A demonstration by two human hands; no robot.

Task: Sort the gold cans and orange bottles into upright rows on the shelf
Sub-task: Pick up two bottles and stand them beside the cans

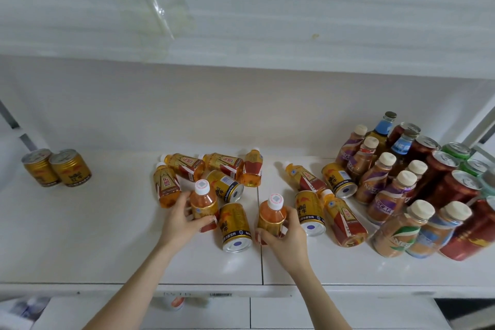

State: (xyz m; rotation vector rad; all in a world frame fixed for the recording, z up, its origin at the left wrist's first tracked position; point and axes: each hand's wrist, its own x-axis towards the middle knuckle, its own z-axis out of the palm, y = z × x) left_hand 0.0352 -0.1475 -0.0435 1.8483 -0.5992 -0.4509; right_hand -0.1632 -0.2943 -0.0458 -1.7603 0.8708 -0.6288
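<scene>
My left hand (180, 218) grips an upright orange bottle (202, 202) with a white cap near the shelf's middle. My right hand (285, 233) grips a second upright orange bottle (272, 215) just to the right. Around them lie several orange bottles on their sides, such as one (184, 166) behind and one (342, 221) to the right. Several gold cans lie tipped among them, one (235, 226) between my hands and another (309, 213) beside my right hand. Two gold cans (57, 167) stand upright at the far left of the white shelf (107, 236).
At the right, a dense group of upright coffee bottles (388, 187), dark red cans (452, 187), green cans (456, 150) and blue-labelled glass bottles (383, 126) fills the shelf. An upper shelf board (267, 21) overhangs, with loose clear plastic (158, 0) on it.
</scene>
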